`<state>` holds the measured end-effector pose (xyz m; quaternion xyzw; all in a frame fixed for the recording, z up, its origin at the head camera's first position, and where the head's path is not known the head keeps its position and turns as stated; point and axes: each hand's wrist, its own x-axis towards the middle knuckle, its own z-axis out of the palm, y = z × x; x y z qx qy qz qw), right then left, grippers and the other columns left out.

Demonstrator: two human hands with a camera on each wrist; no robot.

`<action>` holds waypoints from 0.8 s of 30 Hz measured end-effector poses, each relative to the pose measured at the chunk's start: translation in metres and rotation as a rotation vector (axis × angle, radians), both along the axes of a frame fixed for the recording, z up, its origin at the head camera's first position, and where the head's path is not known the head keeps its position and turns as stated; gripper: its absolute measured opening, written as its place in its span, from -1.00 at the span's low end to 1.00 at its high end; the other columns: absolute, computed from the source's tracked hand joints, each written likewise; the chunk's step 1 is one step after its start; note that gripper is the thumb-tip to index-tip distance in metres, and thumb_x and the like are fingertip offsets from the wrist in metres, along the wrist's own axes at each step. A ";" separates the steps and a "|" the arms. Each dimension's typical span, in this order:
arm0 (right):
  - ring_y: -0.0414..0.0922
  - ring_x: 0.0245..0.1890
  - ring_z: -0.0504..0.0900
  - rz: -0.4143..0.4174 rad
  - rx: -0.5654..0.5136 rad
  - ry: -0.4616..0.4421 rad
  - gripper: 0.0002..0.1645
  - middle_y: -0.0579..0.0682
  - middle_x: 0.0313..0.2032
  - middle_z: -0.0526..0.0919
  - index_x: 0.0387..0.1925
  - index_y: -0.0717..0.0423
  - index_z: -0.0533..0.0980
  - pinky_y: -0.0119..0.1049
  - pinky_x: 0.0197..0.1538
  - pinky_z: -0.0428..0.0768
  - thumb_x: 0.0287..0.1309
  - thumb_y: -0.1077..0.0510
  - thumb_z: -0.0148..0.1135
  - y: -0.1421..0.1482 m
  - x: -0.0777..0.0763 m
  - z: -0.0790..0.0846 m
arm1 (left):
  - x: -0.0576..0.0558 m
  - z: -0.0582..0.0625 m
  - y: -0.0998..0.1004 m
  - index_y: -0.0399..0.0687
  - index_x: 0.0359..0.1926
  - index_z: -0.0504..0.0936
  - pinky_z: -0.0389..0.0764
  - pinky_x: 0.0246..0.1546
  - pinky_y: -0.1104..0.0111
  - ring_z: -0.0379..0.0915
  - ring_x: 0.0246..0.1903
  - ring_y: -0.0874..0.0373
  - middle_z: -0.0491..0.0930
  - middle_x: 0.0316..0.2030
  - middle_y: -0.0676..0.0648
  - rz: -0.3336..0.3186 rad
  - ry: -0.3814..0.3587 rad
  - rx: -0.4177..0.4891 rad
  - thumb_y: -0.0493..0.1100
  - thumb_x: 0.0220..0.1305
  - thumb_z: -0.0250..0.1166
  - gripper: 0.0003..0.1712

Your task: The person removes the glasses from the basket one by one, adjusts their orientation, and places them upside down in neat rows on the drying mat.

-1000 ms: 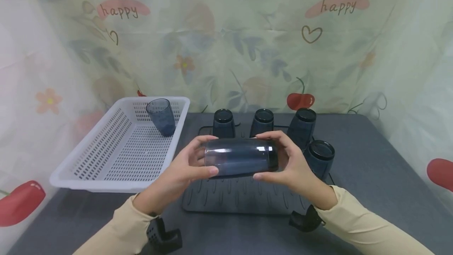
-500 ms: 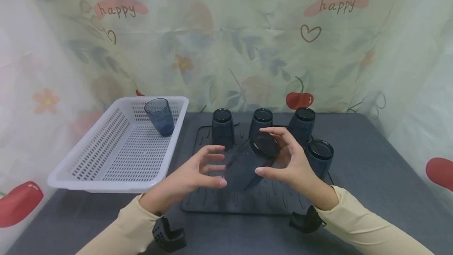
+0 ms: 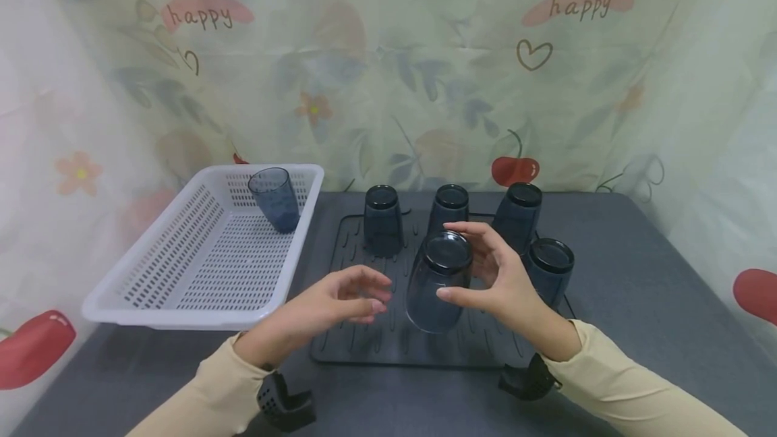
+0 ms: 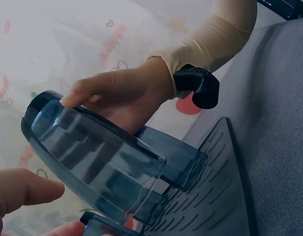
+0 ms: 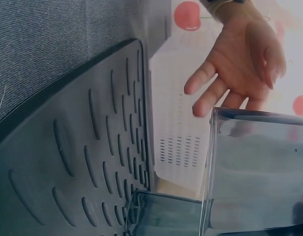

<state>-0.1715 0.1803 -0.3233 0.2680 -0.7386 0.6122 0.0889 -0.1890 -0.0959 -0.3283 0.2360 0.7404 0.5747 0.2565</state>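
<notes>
My right hand [image 3: 506, 288] grips a smoky-blue drinking glass [image 3: 432, 299] near its base, thumb on the near side. The glass is upside down and slightly tilted. Its rim hangs above the black ridged drying mat [image 3: 388, 354], apart from it in the right wrist view. To the left of the glass, my left hand [image 3: 336, 302] hovers with relaxed, slightly bent fingers and holds nothing; in the right wrist view the left hand [image 5: 240, 64] shows its palm and spread fingers. Several matching glasses [image 3: 382, 221] stand upside down along the mat's back and right side.
At the left stands a white perforated plastic basket [image 3: 182, 319]. One blue glass [image 3: 276, 201] leans in its back right corner, mouth up. The grey-covered table [image 3: 643, 329] ends at a patterned curtain [image 3: 388, 86] behind and on both sides.
Both hands held the glass on its side a second ago. The left hand has let go and drawn away left; the right hand has turned the glass mouth down.
</notes>
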 end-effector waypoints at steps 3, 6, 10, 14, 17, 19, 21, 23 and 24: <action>-0.21 0.02 0.58 -0.015 0.021 -0.008 -0.11 -0.10 0.08 0.54 0.28 0.15 0.29 -0.39 0.00 0.62 -0.13 0.43 0.46 0.001 -0.001 -0.001 | 0.000 0.000 0.000 -0.29 0.23 0.37 0.59 0.07 0.21 0.52 0.04 0.02 0.50 0.10 -0.27 -0.018 -0.008 -0.019 -0.14 0.36 0.16 -0.50; -0.22 0.00 0.59 -0.040 0.053 -0.018 -0.10 -0.05 0.06 0.54 0.27 0.09 0.31 -0.40 0.02 0.61 -0.15 0.39 0.49 0.001 -0.001 -0.004 | 0.001 -0.001 -0.001 -0.28 0.22 0.38 0.59 0.06 0.20 0.53 0.03 0.05 0.50 0.10 -0.27 -0.023 -0.016 -0.035 -0.15 0.37 0.15 -0.53; -0.24 -0.01 0.59 -0.063 0.089 -0.036 -0.09 -0.01 0.05 0.54 0.25 0.03 0.32 -0.40 0.03 0.60 -0.17 0.35 0.53 0.002 -0.003 -0.009 | 0.001 -0.002 -0.001 -0.27 0.21 0.39 0.59 0.06 0.17 0.54 0.02 0.03 0.52 0.08 -0.24 -0.031 -0.023 -0.045 -0.14 0.38 0.14 -0.55; -0.25 0.01 0.58 -0.089 0.106 -0.067 -0.10 -0.01 0.06 0.54 0.25 0.01 0.32 -0.42 0.04 0.59 -0.16 0.31 0.54 0.003 -0.004 -0.014 | 0.001 -0.003 -0.002 -0.29 0.21 0.39 0.59 0.06 0.16 0.54 0.03 -0.01 0.52 0.07 -0.24 -0.048 -0.028 -0.046 -0.14 0.38 0.14 -0.54; -0.28 0.05 0.55 -0.124 0.121 -0.097 -0.10 -0.03 0.09 0.53 0.25 -0.01 0.32 -0.41 0.12 0.55 -0.15 0.28 0.55 0.004 -0.006 -0.017 | 0.001 -0.003 -0.002 -0.32 0.22 0.37 0.59 0.06 0.17 0.54 0.04 -0.02 0.52 0.07 -0.25 -0.058 -0.032 -0.044 -0.15 0.39 0.13 -0.53; -0.29 0.07 0.54 -0.148 0.128 -0.117 -0.10 -0.04 0.10 0.52 0.26 -0.02 0.31 -0.33 0.18 0.53 -0.14 0.25 0.55 0.005 -0.007 -0.019 | 0.001 -0.003 -0.002 -0.32 0.22 0.37 0.59 0.06 0.16 0.55 0.04 -0.02 0.53 0.07 -0.25 -0.059 -0.034 -0.043 -0.15 0.39 0.13 -0.53; -0.30 0.09 0.53 -0.166 0.128 -0.138 -0.10 -0.03 0.11 0.51 0.26 -0.03 0.30 -0.21 0.23 0.50 -0.13 0.24 0.55 0.005 -0.009 -0.021 | 0.001 -0.003 -0.002 -0.33 0.22 0.37 0.59 0.06 0.16 0.55 0.04 -0.02 0.53 0.07 -0.25 -0.059 -0.034 -0.044 -0.15 0.40 0.13 -0.52; -0.28 0.11 0.53 -0.180 0.125 -0.155 -0.10 -0.02 0.11 0.50 0.26 -0.02 0.29 -0.09 0.27 0.45 -0.12 0.23 0.54 0.006 -0.011 -0.024 | 0.001 -0.003 -0.003 -0.33 0.22 0.37 0.59 0.06 0.16 0.55 0.04 -0.02 0.53 0.07 -0.25 -0.059 -0.034 -0.043 -0.15 0.40 0.13 -0.52; -0.25 0.12 0.52 -0.187 0.123 -0.162 -0.10 -0.01 0.11 0.49 0.26 -0.03 0.29 -0.04 0.28 0.43 -0.12 0.23 0.54 0.006 -0.012 -0.025 | 0.001 -0.003 -0.003 -0.33 0.22 0.37 0.59 0.06 0.16 0.55 0.04 -0.02 0.53 0.07 -0.25 -0.059 -0.035 -0.043 -0.15 0.40 0.13 -0.53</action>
